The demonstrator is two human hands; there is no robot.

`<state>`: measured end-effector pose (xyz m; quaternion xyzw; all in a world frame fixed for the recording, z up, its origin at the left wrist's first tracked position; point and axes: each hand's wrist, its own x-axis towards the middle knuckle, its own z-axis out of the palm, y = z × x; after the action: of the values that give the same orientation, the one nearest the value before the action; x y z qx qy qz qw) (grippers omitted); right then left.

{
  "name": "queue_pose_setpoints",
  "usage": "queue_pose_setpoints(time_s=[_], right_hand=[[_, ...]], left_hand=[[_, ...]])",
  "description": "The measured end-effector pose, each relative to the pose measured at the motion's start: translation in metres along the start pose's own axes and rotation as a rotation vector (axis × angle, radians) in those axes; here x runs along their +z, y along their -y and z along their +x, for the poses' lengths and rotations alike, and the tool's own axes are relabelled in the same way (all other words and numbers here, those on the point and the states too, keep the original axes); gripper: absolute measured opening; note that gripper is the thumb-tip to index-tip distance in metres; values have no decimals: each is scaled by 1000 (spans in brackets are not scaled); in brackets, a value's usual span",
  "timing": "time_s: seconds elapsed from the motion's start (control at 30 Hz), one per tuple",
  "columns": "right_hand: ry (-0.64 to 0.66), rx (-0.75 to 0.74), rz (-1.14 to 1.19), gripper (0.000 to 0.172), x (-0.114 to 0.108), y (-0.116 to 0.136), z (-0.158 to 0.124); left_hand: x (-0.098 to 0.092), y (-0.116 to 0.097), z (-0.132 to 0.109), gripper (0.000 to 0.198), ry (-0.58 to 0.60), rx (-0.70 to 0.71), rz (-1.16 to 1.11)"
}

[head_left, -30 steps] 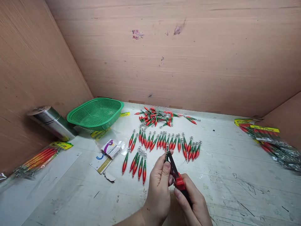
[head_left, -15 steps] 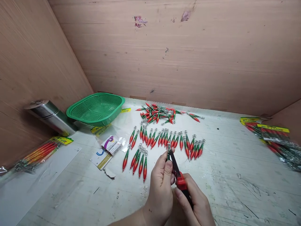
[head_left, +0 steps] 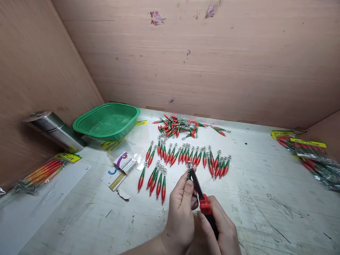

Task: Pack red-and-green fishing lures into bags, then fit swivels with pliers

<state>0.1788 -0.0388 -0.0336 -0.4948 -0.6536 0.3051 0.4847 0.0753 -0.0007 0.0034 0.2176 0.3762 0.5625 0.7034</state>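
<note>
My left hand (head_left: 181, 212) pinches a green-and-red squid jig (head_left: 189, 175) upright, its metal hooks at the top. Most of the jig's body is hidden by my fingers. From the right, my right hand (head_left: 222, 225) grips a utility knife (head_left: 204, 204) with a red and black handle. The dark blade slants up to the left, its tip touching or very near the jig just below the hooks. Beyond my hands lie rows of similar squid jigs (head_left: 186, 155), hooks pointing away. To the left of my hands is a smaller group of jigs (head_left: 158, 184).
A jumbled pile of jigs (head_left: 180, 126) lies by the back wall. At left stand a green basket (head_left: 106, 136), a tilted steel flask (head_left: 60, 132), bagged lures (head_left: 44, 173) and printed cards (head_left: 114, 179). More bagged jigs (head_left: 312, 152) lie at far right.
Both hands keep their hold, and the knife and jig have shifted very slightly left. The view has moved a little; the jigs on the table stay put.
</note>
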Motion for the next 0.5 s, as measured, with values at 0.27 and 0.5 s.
queue_pose_setpoints(time_s=[0.27, 0.5], right_hand=[[78, -48, -22, 14, -5, -9, 7], [56, -48, -49, 16, -6, -9, 5]], left_hand=[[-2, -2, 2, 61, 36, 17, -20], [0, -3, 0, 64, 70, 45, -8]])
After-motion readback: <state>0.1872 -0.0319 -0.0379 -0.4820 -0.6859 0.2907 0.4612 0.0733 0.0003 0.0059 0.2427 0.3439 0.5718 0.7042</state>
